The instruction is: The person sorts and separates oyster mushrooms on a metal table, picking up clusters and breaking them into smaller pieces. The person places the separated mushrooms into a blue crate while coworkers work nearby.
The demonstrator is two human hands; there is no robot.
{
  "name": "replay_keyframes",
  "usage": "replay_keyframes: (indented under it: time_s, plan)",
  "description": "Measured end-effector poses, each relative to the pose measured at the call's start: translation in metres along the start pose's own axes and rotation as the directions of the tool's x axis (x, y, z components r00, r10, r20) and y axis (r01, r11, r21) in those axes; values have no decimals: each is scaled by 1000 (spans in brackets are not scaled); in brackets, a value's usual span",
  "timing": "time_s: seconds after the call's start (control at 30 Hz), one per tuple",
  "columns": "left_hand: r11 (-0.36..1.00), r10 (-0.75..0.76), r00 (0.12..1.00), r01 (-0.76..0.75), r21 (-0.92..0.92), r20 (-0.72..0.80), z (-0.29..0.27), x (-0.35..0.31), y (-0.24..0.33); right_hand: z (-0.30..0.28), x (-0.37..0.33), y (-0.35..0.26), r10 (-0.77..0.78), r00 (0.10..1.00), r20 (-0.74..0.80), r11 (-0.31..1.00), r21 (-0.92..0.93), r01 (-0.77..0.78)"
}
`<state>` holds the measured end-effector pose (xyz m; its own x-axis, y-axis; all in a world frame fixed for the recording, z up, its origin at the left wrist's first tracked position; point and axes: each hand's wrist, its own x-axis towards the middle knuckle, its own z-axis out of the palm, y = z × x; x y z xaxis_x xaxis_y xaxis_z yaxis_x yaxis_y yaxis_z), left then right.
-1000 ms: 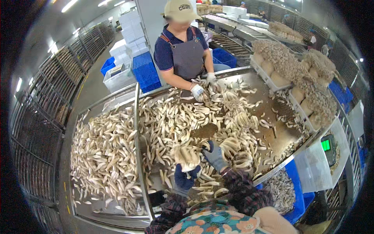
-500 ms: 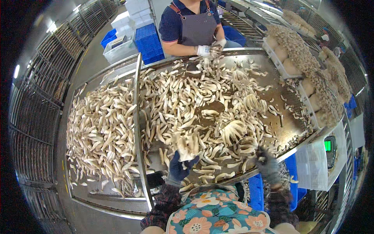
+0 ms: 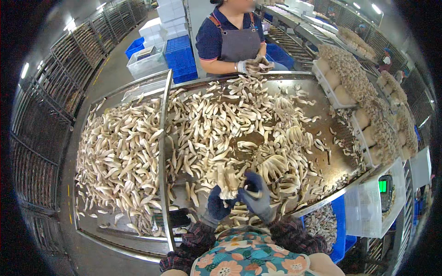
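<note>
And it's the left hand [image 3: 217,202], in its dark blue glove, grasping a pale mushroom clump [image 3: 227,181] by its base, stems up, just above the near part of the metal table [image 3: 338,158]! The right hand [image 3: 258,195] is in close at the clump's right side, fingers curled; whether it grips anything, I cannot tell. Around them, loose mushrooms [image 3: 207,122] spread across the tabletop, and another fanned cluster [image 3: 275,166] lies just beyond the right hand. Over to the left, past a metal divider [image 3: 162,138], a big heap [image 3: 122,158] fills its section. To the right, a blue crate [image 3: 340,221] sits below the table edge, and across the table a co-worker's gloved hands [image 3: 254,66] meet at the far rim.
</note>
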<state>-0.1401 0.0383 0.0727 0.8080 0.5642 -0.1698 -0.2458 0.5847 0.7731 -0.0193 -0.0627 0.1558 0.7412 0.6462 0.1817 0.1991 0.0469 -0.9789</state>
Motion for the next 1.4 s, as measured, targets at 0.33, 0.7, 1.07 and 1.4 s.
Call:
replay_keyframes:
  time_s: [0.33,0.7,1.07,1.4]
  plan:
    - [876,323,946,-300,377,4,-29,18,-42,2,6,12,-137,949,283,879,-407,248]
    - [991,-108,994,107,79,14,27,25,21,-20,53,-12,284,743,606,847,-521,101]
    - [769,-132,990,70,-636,-52,17,41,27,-135,-55,-13,217,962,163,611,-791,-4]
    - [807,35,970,115,-579,242,38,31,16,-44,-12,-49,-82,934,348,643,-698,316]
